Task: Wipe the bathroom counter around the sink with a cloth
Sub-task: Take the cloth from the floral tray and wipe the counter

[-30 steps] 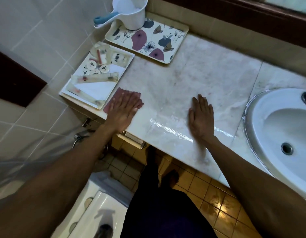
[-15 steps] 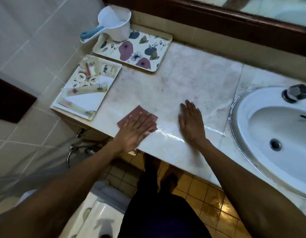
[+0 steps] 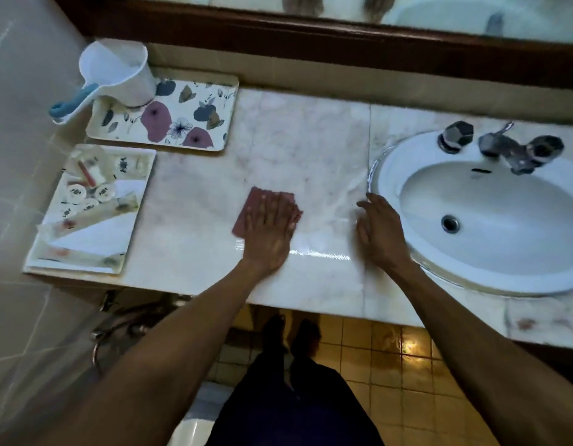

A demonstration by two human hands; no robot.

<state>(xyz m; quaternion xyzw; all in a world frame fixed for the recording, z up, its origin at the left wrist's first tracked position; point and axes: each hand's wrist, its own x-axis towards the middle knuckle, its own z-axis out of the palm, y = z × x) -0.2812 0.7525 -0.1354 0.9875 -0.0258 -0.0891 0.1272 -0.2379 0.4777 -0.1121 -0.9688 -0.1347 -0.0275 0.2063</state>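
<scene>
Now mid-wipe | cloth [image 3: 254, 206] pressed flat under open-palmed left hand [image 3: 270, 230], mid-counter [image 3: 304, 140] | right hand [image 3: 380, 233] empty, splayed beside sink [image 3: 388, 162] | wet sheen at front; back strip judged left.

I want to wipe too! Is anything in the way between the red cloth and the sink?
Only the person's right hand, resting flat on the marble counter beside the white oval sink. The left hand presses the dark red cloth flat; the counter between looks bare and wet.
</scene>
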